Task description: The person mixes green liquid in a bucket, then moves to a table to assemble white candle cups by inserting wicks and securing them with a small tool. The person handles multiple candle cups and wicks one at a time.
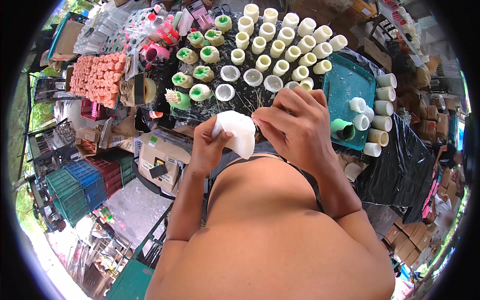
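A white, smooth, waxy-looking moulded piece (239, 134) is held up in front of my body, above the near edge of the table. My left hand (207, 145) is closed round its left side, thumb on the front. My right hand (300, 117) pinches close to the piece's upper right edge. Whatever its fingertips hold is too small to make out. Just beyond the hands stand a few white translucent cups (252, 77), with thin strands (257, 98) lying beside them on black plastic sheeting.
Several pale yellow cylinders (277, 48) stand at the back right. Cream-and-green moulds (202, 92) stand left of centre. A teal tray (350, 75) on the right carries white cups and a green cup (342, 129). Pink moulded pieces (97, 77) fill the far left; crates (85, 182) stand below.
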{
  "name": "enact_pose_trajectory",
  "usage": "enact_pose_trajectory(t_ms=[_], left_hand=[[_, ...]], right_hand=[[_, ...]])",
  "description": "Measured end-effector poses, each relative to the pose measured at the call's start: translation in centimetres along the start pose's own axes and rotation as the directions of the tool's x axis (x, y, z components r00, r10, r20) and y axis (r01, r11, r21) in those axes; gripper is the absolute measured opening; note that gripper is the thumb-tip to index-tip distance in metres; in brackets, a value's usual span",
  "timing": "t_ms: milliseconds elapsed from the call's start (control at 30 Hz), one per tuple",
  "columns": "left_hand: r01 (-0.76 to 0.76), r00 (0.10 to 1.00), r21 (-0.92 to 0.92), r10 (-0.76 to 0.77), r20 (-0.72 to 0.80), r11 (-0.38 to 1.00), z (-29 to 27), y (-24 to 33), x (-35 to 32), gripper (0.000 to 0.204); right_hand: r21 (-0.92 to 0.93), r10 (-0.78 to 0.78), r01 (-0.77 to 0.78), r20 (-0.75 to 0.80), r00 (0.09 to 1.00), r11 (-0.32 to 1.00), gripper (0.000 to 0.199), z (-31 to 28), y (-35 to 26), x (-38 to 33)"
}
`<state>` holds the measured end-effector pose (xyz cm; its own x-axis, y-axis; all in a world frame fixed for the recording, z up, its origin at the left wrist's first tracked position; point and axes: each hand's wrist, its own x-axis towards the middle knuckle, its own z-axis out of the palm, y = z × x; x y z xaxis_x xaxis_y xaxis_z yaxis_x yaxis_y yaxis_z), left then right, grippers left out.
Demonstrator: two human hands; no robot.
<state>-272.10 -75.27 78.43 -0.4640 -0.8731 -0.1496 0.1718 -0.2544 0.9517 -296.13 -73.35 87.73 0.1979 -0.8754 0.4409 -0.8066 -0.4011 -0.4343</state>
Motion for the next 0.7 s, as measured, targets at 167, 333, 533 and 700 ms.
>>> enact_pose_trajectory(t_ms=[167,333,533,700], left_hand=[[0.024,0.999,0.020,-0.024,0.023,1.000,1.6,0.2,0.7,0.033],[0.073,0.996,0.066,-0.076,0.051,0.995,2.6,0.0,1.4,0.033],[0.086,0.987,0.172,-0.108,0.122,0.981,4.4,1.3,2.3,0.054],[0.118,0.984,0.175,-0.139,0.114,0.978,6.2,2.3,2.5,0.067]], right_hand=[[0.021,-0.029,0.028,0.014,0.999,0.999,0.013,-1.2,1.9,-0.3],[0.034,-0.073,0.071,0.045,0.996,0.997,0.012,-2.1,3.7,-1.1],[0.010,-0.114,0.114,0.088,0.990,0.993,0.007,-2.9,4.8,-1.9],[0.057,-0.152,0.144,0.167,0.974,0.988,0.005,-2.1,5.9,-2.6]])
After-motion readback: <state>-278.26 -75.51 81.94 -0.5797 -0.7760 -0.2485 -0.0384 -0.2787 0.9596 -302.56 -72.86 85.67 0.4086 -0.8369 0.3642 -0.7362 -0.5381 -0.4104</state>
